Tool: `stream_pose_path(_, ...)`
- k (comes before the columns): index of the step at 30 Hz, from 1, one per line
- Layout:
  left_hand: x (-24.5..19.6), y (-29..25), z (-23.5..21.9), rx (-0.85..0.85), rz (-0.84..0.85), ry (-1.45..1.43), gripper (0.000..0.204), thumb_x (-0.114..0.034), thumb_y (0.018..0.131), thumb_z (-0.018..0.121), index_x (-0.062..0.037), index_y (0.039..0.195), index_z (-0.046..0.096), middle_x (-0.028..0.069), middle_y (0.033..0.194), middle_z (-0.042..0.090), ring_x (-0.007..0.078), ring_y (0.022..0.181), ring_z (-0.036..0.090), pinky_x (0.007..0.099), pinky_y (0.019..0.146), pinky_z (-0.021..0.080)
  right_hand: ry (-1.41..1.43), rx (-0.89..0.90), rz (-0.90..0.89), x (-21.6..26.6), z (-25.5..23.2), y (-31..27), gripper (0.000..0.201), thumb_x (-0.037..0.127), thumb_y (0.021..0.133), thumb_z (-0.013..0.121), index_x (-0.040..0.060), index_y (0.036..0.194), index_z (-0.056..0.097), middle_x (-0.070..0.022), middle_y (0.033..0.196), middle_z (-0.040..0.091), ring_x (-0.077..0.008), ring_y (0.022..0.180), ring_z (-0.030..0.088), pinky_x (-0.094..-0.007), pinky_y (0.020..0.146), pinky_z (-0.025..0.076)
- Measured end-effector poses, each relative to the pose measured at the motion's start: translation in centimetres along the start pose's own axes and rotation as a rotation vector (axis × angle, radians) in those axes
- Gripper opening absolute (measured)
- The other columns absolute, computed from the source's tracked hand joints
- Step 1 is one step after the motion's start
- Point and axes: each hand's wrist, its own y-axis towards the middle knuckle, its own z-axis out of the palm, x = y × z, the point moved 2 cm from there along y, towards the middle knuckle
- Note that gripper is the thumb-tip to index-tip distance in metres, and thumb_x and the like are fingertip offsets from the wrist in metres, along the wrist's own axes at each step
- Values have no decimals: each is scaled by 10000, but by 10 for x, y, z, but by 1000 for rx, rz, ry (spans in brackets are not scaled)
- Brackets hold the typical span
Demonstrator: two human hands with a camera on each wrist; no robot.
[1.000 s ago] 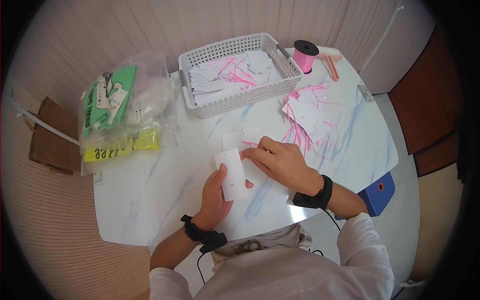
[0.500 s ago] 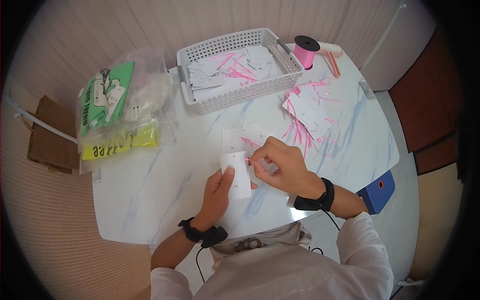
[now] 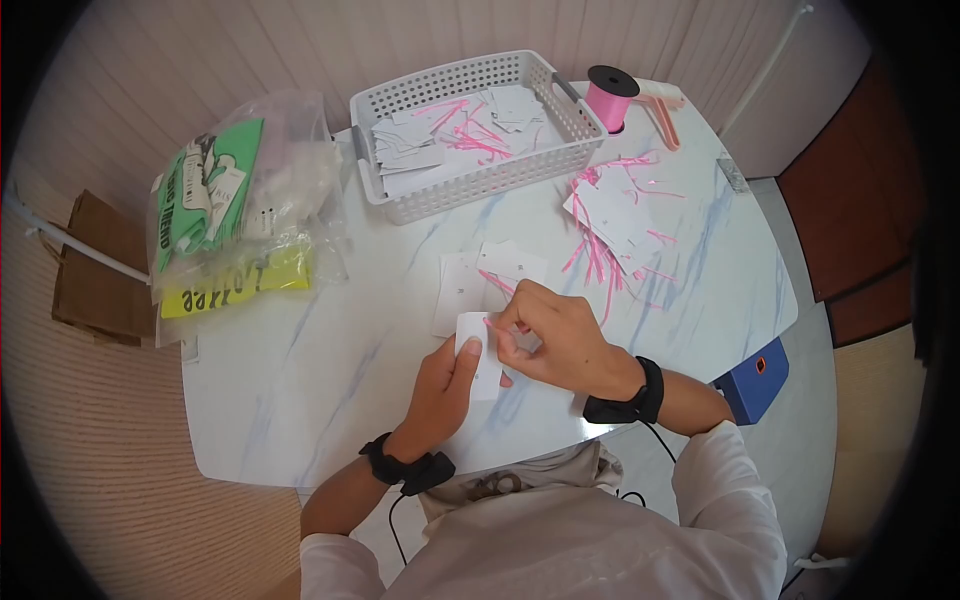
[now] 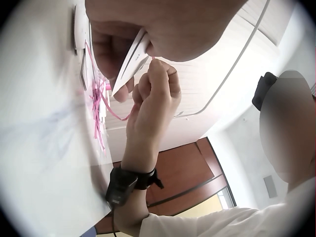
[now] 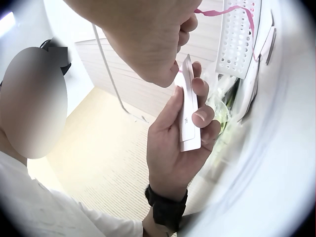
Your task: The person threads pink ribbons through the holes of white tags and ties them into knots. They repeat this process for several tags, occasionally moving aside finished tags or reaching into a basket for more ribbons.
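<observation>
My left hand (image 3: 440,395) holds a small white card (image 3: 487,378) upright over the table, thumb on its front and fingers behind. In the right wrist view it looks like a thin stack of cards (image 5: 188,121) with a small printed number. At the card's top edge, my right hand (image 3: 572,342) pinches a thin pink ribbon with thumb and fingertips. A length of this ribbon (image 5: 222,11) trails from the right hand down toward cards on the table. Just beyond the hands lie loose white cards (image 3: 458,288) and a pink strand (image 3: 492,278).
A white perforated basket (image 3: 470,202) with cards and ribbons stands at the back. Right of it are a pink ribbon spool (image 3: 608,100), a pink-handled tool (image 3: 665,128) and a pile of ribboned cards (image 3: 612,215). Plastic-bagged goods (image 3: 230,215) lie at left.
The held card has shifted slightly right and turned more edge-on. My right hand's fingertips have come against its top edge, with the pink ribbon now at the card's upper part.
</observation>
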Motion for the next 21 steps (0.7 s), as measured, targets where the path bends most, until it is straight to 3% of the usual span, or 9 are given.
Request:
stream_pose_path(11, 0, 0, -1, -19, 66, 138, 357, -240, 1026, 322, 9, 1134, 554, 61, 764, 682, 81, 685, 591, 247, 650, 460, 1, -9, -2, 1, 0, 0, 125, 34, 722, 657, 64, 793, 558, -47, 723, 539, -145, 534, 572, -238, 427, 467)
stream_pose_path(13, 0, 1, -1, -22, 75, 146, 358, -239, 1026, 320, 10, 1134, 553, 63, 758, 681, 86, 685, 597, 250, 649, 461, -6, 10, 7, 4, -2, 0, 160, 34, 725, 644, 87, 793, 509, -25, 742, 542, -192, 556, 582, -297, 464, 451)
stream_pose_path(21, 0, 0, 0, -26, 96, 227, 345, -237, 1025, 320, 6, 1080, 559, 61, 767, 679, 88, 704, 615, 243, 665, 477, -2, 30, 19, 2, 0, -1, 153, 41, 737, 646, 88, 803, 517, -25, 749, 542, -195, 561, 584, -300, 468, 454)
